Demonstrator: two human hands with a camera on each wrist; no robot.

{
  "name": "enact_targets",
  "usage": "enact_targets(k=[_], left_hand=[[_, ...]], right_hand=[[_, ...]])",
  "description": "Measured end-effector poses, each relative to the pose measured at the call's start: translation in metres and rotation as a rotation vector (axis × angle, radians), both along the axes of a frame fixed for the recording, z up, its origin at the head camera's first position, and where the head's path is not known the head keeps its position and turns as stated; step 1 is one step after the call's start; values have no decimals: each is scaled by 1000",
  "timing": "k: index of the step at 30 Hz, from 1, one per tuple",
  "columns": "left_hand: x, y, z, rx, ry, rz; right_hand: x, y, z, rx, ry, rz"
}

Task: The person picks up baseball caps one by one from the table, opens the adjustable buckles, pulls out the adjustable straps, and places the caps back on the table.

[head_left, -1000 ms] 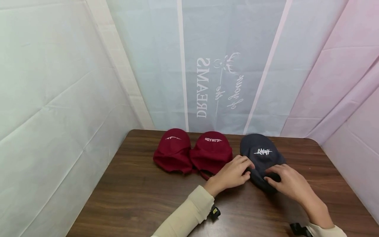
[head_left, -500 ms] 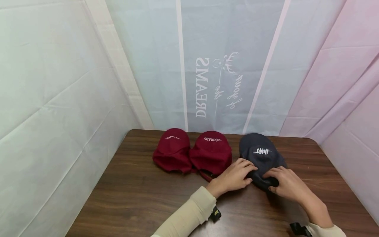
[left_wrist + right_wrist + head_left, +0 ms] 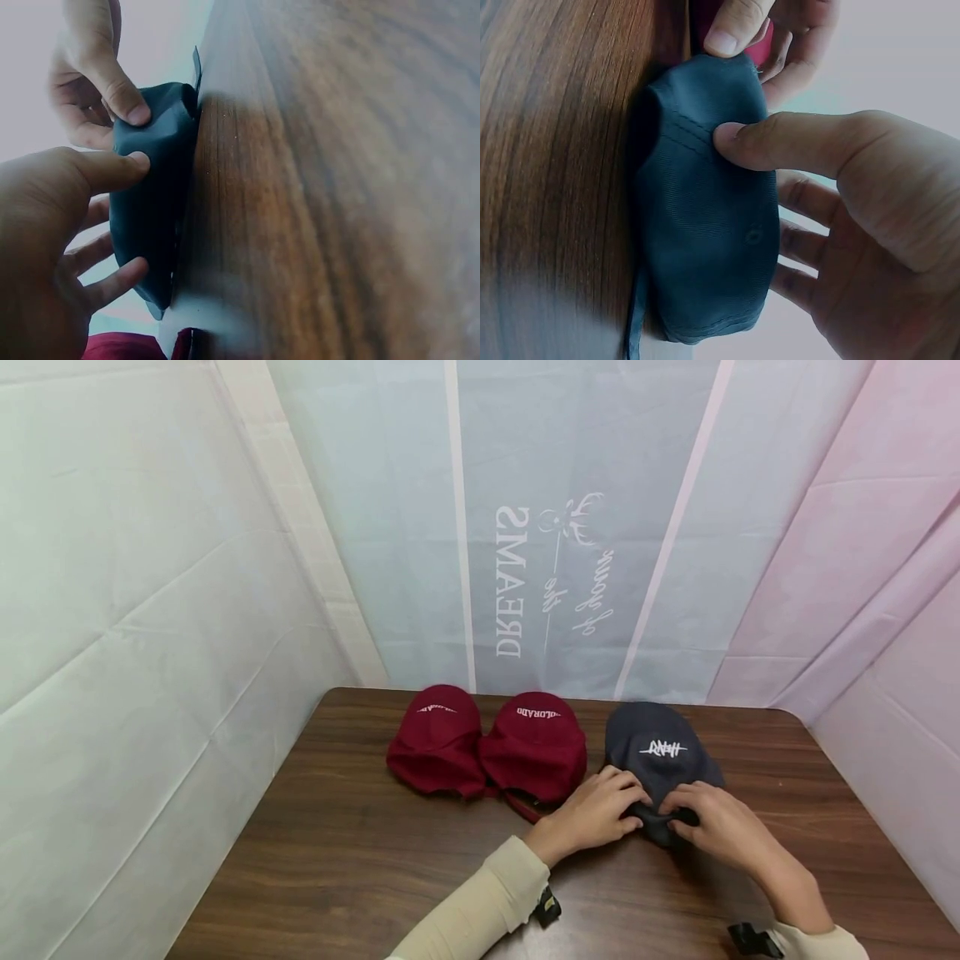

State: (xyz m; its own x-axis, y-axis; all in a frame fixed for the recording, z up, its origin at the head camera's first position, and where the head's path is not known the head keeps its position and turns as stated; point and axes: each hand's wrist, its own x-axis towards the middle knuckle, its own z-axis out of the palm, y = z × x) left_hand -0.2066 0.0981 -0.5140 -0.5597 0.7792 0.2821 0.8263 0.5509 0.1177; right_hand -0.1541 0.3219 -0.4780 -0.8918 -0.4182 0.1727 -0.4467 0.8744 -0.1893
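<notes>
A dark grey cap point(image 3: 654, 752) with white lettering lies at the right of the table's far part. Its near edge is pinched by both hands. On its left side the left hand point(image 3: 594, 810) has thumb and fingers on the fabric; on its right side the right hand point(image 3: 723, 825) does the same. In the left wrist view the left thumb presses the dark fabric point(image 3: 150, 202), with the fingers behind and below. The right wrist view has the right thumb on the stitched cloth point(image 3: 705, 202) and the fingers behind it.
Two dark red caps, one at the left point(image 3: 437, 739) and one in the middle point(image 3: 535, 747), lie side by side just left of the grey cap. The wooden table point(image 3: 360, 877) ends at a hanging printed cloth point(image 3: 555, 460), with light cloth walls at both sides.
The grey cap's near edge has drawn in and folded up between the hands, and its crown has moved slightly nearer. Both hands stay on it, shifting a little; the red caps have not moved.
</notes>
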Motion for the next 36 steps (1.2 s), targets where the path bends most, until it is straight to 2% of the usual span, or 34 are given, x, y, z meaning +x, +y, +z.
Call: enact_targets(k=[7,17,23,30,36], left_hand=[[1,-3,1,7,40,26],[-1,-8,5,120,-37,40],[-3,-10,10,162,-81,46],[-5,-11,14,188,-63,60],[-3,-12,22,209,-39,78]], right_hand=[[2,-4,-1,-37,26,-18],[3,-6,0,-72,85,-45],[3,-5,6,-72,73,-56],[6,-5,12,-87,94,-68],[6,-5,18,-111,127,-64]])
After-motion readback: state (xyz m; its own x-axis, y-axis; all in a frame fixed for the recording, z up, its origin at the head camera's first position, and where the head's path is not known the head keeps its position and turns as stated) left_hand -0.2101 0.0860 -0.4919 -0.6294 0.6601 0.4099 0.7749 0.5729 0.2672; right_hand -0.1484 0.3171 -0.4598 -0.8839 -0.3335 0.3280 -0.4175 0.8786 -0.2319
